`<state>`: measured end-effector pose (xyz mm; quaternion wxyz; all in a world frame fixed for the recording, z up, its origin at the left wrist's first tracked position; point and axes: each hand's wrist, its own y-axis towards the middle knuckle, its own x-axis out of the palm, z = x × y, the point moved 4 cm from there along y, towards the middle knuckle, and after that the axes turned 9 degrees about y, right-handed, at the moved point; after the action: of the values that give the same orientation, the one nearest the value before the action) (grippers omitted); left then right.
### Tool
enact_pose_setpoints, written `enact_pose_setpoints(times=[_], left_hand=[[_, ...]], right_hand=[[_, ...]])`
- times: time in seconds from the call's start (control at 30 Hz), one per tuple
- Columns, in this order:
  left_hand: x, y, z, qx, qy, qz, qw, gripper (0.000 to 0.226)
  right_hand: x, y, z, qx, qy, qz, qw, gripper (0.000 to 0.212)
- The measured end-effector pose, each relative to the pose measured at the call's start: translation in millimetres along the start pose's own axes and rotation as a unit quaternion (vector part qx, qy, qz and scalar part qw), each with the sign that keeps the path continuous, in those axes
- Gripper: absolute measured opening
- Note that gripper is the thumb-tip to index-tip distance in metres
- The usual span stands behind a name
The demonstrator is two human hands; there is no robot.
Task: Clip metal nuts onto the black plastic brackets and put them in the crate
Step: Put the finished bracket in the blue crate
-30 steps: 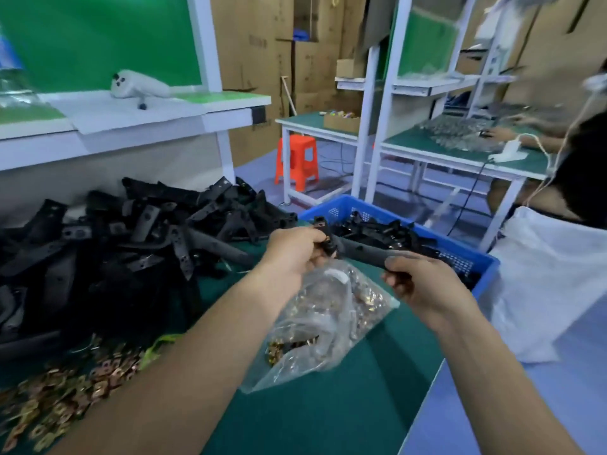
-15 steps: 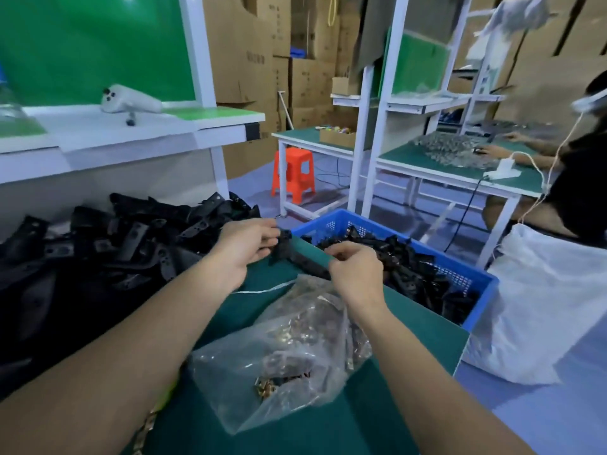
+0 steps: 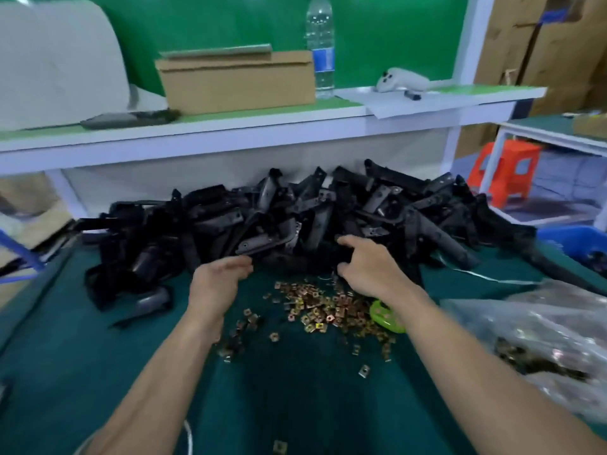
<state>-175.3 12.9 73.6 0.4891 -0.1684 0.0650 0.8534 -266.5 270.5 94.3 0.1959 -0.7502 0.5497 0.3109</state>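
A large heap of black plastic brackets (image 3: 295,218) lies across the back of the green table (image 3: 295,389). In front of it, loose brass-coloured metal nuts (image 3: 322,307) are scattered between my forearms. My left hand (image 3: 220,277) hovers at the heap's front edge with relaxed fingers and holds nothing. My right hand (image 3: 364,267) reaches into the heap, its index finger and thumb spread on either side of a dark bracket (image 3: 315,257). A corner of the blue crate (image 3: 571,238) shows at the right edge.
A clear plastic bag of nuts (image 3: 542,339) lies at the right. A small green object (image 3: 384,316) sits by my right wrist. On the white shelf (image 3: 230,133) stand a cardboard box (image 3: 236,80), a water bottle (image 3: 320,44) and a white controller (image 3: 400,82). An orange stool (image 3: 505,172) is far right.
My view has swung left from the blue crate to the heap. The bracket that both hands held is gone from them, and both hands now reach to the heap's front edge.
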Motion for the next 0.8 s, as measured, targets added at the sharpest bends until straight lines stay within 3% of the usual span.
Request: enact_pose_setpoints(times=[0.13, 0.2, 0.27, 0.43, 0.57, 0.8], left_hand=[[-64, -14, -52, -0.03, 0.153, 0.086, 0.984, 0.024], [-82, -23, -62, -0.014, 0.295, 0.139, 0.945, 0.024], [-82, -31, -66, 0.028, 0.381, 0.183, 0.906, 0.033], [-22, -52, -67, 0.114, 0.326, 0.071, 0.936, 0.041], [10, -46, -73, 0.17, 0.362, -0.009, 0.916, 0.052], [2, -47, -73, 0.185, 0.305, 0.023, 0.934, 0.029]], right_hand=[[52, 38, -14, 0.027, -0.032, -0.066, 0.997, 0.074], [75, 48, -15, 0.037, -0.08, -0.104, 0.991, 0.076], [92, 56, -13, 0.014, -0.157, -0.079, 0.984, 0.071], [93, 59, -12, 0.023, -0.197, 0.079, 0.977, 0.078], [85, 61, -2, 0.087, -0.203, 0.086, 0.972, 0.072], [77, 57, 8, 0.155, -0.23, 0.123, 0.953, 0.064]])
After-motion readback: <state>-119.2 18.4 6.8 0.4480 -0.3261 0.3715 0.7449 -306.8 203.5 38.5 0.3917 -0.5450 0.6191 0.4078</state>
